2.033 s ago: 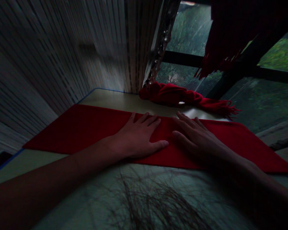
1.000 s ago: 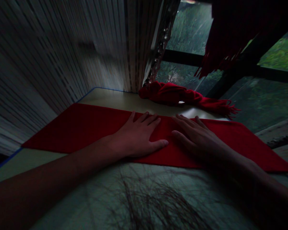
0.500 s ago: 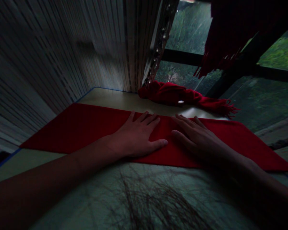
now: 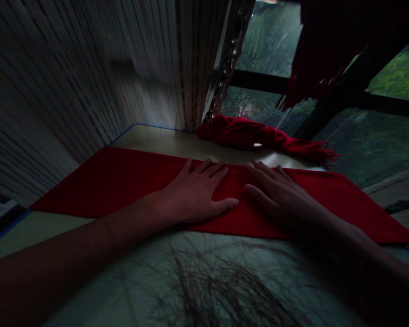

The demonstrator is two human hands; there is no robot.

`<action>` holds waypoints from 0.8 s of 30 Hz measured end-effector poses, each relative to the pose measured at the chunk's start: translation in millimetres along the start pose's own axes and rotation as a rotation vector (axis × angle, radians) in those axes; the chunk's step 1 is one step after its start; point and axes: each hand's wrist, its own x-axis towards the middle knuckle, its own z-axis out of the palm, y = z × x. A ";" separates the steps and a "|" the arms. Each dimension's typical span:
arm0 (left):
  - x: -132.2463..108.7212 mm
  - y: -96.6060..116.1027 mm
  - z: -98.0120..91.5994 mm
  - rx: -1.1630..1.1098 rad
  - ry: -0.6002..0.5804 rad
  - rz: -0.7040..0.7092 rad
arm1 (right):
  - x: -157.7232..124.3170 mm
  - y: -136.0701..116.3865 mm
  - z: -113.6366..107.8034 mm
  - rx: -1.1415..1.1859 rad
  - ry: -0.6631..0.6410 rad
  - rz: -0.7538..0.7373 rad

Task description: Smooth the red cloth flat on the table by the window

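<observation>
Dim room, pale counter [image 4: 150, 138] by striped curtain [image 4: 88, 77] and window [image 4: 269, 41], both hands, left hand [image 4: 194, 195] and right hand [image 4: 279, 195], flat and open on red cloth [image 4: 116, 181], bunched red scarf [image 4: 255, 136] behind, no legible writing

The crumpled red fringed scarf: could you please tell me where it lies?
In the head view the crumpled red fringed scarf lies at the far right edge of the pale table, beside the window, beyond the flat red cloth.
</observation>
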 end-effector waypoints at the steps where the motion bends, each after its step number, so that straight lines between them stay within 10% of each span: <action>1: -0.1 -0.3 0.4 -0.002 0.003 0.002 | 0.0 0.1 0.0 0.000 0.000 -0.002; 24: -0.7 0.2 -0.1 -0.011 -0.002 -0.001 | 0.6 -1.2 -0.4 -0.006 -0.018 0.032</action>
